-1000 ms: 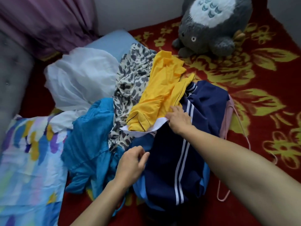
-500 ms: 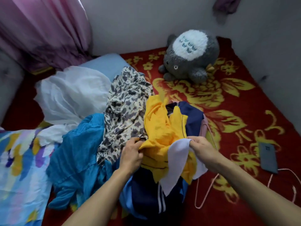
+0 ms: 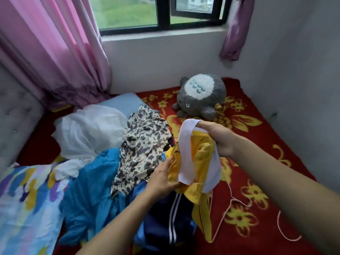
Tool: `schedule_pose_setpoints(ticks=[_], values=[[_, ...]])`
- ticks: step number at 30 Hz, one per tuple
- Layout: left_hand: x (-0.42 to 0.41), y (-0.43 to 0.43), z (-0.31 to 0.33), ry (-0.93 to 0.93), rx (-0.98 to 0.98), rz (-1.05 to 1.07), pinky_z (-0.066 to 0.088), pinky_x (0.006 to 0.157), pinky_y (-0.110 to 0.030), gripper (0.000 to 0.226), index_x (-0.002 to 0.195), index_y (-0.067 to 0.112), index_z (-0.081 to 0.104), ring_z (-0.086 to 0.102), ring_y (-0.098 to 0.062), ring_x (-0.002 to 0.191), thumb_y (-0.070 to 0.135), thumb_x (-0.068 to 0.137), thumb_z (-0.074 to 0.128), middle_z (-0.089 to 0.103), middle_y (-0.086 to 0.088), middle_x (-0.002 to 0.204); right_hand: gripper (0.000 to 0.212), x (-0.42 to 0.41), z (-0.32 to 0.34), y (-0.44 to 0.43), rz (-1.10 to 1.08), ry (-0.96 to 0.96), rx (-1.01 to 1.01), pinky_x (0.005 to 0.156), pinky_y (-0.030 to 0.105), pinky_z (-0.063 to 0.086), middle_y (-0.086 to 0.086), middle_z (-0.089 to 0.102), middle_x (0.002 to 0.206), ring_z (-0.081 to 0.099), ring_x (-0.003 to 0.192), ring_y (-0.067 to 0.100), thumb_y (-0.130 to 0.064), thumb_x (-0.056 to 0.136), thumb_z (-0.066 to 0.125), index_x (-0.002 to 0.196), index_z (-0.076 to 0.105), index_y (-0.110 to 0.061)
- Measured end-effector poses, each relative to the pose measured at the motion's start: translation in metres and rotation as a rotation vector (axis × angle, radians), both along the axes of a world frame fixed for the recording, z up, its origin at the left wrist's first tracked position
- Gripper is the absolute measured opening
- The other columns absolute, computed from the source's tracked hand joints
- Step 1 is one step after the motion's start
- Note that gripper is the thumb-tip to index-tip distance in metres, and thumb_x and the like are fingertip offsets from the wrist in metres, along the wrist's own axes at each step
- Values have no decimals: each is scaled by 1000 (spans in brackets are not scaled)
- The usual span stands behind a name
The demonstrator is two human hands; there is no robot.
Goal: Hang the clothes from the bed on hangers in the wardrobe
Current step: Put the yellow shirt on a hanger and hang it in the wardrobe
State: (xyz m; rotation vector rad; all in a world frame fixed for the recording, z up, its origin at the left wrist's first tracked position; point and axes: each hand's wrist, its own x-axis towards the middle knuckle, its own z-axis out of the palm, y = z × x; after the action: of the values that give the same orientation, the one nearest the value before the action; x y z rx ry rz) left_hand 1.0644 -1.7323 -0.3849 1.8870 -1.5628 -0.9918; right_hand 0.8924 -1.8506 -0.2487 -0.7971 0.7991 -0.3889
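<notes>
Head view: the right hand (image 3: 219, 139), just right of centre, is raised above the clothes pile. Its fingers are curled tight, gripping a bunch of the yellow top (image 3: 201, 156) together with the top's white band (image 3: 184, 159), which loops down from the fist. The left hand (image 3: 161, 179), lower and just left of centre, meets the top's lower left edge. Its fingers lie close together along the cloth with the thumb against the fabric, so it seems to pinch the cloth, though folds hide the fingertips. The top hangs between the two hands, its tail trailing onto a navy jacket (image 3: 165, 216) with white stripes at bottom centre.

Left of the hands the pile holds a leopard-print garment (image 3: 145, 144), a blue garment (image 3: 95, 190) below it and a sheer white cloth (image 3: 88, 133) further left. A pink wire hanger (image 3: 224, 216) lies on the red flowered bedcover (image 3: 261, 162) at lower right, partly under the top.

A grey plush toy (image 3: 200, 96) sits at the bed's far end, above centre. A patterned quilt (image 3: 27, 199) fills the lower left, a pink curtain (image 3: 55, 52) the upper left, and a window (image 3: 156, 13) the top.
</notes>
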Motion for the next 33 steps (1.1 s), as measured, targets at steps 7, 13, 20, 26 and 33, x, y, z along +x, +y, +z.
schedule_pose_setpoints(ticks=[7,13,20,26,33], values=[[-5,-15,30,209,-162,110,52,80,-45,23,95,24,70,62,-20,92,32,77,60,65,1,99,42,-49,15,-1,192,-137,-7,82,37,57,17,70,98,68,90,28,-21,67,84,101,71,-1],[39,-17,110,506,-187,559,57,76,-44,21,87,17,69,66,-34,89,12,94,50,71,-10,87,42,-81,20,-17,364,422,-503,78,38,57,16,72,105,69,93,31,-3,71,78,111,67,-6],[97,20,202,326,1,380,58,76,-41,38,99,11,69,68,-27,84,46,85,65,72,-15,98,34,-52,7,-5,480,490,-583,80,39,50,14,69,100,63,94,30,-24,78,77,99,68,1],[123,44,259,633,102,405,59,75,-37,48,99,8,75,71,-22,82,47,85,51,72,-12,102,42,-12,56,3,277,-181,-176,95,42,50,23,59,123,61,104,33,-13,92,55,129,54,6],[97,38,129,266,179,344,34,46,-22,39,52,18,56,44,-8,43,42,76,75,48,5,48,16,9,-68,21,255,424,-214,74,39,52,16,68,88,64,80,28,-13,83,69,93,71,-1]])
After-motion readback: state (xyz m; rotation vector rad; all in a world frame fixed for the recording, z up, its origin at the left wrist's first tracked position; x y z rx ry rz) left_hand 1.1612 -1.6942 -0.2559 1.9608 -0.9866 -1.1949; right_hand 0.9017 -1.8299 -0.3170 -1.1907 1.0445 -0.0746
